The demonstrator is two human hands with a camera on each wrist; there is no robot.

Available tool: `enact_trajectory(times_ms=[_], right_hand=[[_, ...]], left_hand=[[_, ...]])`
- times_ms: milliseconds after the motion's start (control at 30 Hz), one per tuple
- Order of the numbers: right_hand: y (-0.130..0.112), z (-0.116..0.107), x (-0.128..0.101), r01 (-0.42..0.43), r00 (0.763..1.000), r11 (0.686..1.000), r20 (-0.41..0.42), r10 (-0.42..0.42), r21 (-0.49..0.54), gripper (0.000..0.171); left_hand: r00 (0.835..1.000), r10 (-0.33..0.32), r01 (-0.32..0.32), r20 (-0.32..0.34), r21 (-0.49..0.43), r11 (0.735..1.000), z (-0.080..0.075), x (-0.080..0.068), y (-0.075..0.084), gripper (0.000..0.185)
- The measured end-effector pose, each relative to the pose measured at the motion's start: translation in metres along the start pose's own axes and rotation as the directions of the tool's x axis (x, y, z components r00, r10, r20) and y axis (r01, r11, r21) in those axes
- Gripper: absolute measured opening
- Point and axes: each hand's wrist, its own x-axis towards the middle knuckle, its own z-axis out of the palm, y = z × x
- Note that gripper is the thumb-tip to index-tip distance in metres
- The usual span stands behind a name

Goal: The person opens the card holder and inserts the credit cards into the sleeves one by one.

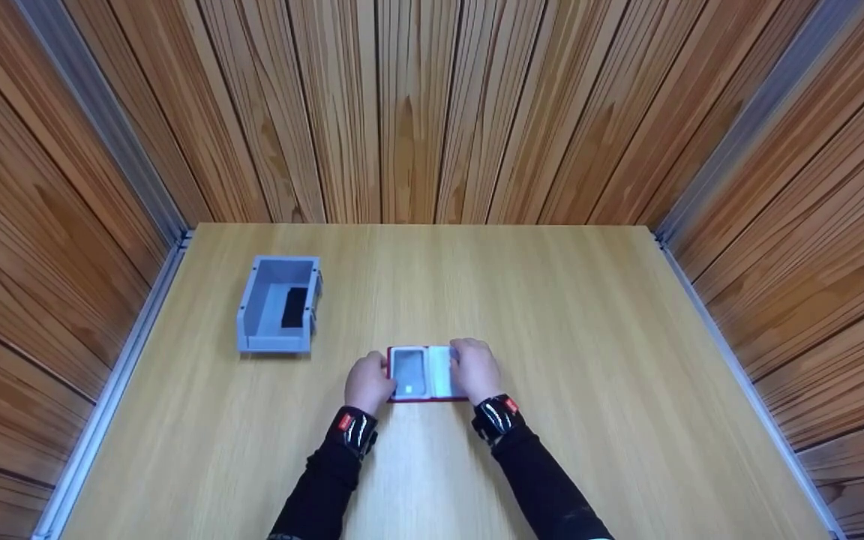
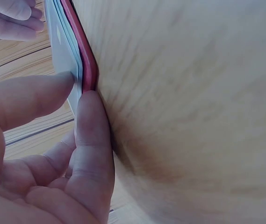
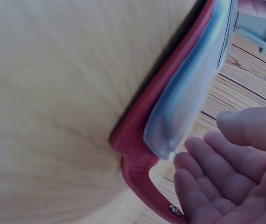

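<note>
A red card holder point(image 1: 411, 400) with clear plastic sleeves lies spread open on the table, between the two hands. At its left edge, the left hand point(image 1: 370, 382) pinches the cover and sleeves between thumb and fingers, plain in the left wrist view. The right hand point(image 1: 477, 369) is at the right side. In the right wrist view its fingers are loosely bent beside the holder's red strap point(image 3: 144, 186), which ends in a metal snap point(image 3: 174, 210). That hand's thumb stands apart from the sleeves point(image 3: 179, 102).
A grey-blue plastic bin point(image 1: 274, 343) stands on the table at the back left, with a black rectangular object point(image 1: 294, 307) inside. Wood-plank walls point(image 1: 417, 112) and metal rails point(image 1: 121, 375) border the wooden table point(image 1: 589, 315).
</note>
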Motion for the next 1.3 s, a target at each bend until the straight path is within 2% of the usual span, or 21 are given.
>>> enact_trajectory(times_ms=[200, 500, 733, 1300], right_hand=[[0.0018, -0.0008, -0.0003, 0.046, 0.999, 0.998, -0.014, -0.047, -0.03, 0.024], [0.0022, -0.0007, -0.0023, 0.049, 0.999, 0.998, -0.003, -0.05, -0.045, 0.023], [0.0024, 0.0005, -0.0029, 0.065, 0.998, 0.996, -0.001, -0.065, -0.054, 0.02], [-0.0011, -0.0003, -0.0068, 0.105, 0.994, 0.99, 0.02, -0.104, -0.09, 0.017]], left_hand=[[1.0, -0.005, 0.005, 0.004, 0.0, 1.0, -0.0005, 0.0004, 0.0011, 0.024], [1.0, 0.001, -0.001, 0.003, 0.008, 1.0, 0.0001, 0.0014, -0.0005, 0.025], [0.999, -0.032, 0.032, 0.031, -0.002, 0.999, -0.0003, 0.0022, 0.0005, 0.025], [1.0, -0.02, 0.02, 0.012, -0.002, 1.0, 0.0005, 0.0015, -0.0007, 0.025]])
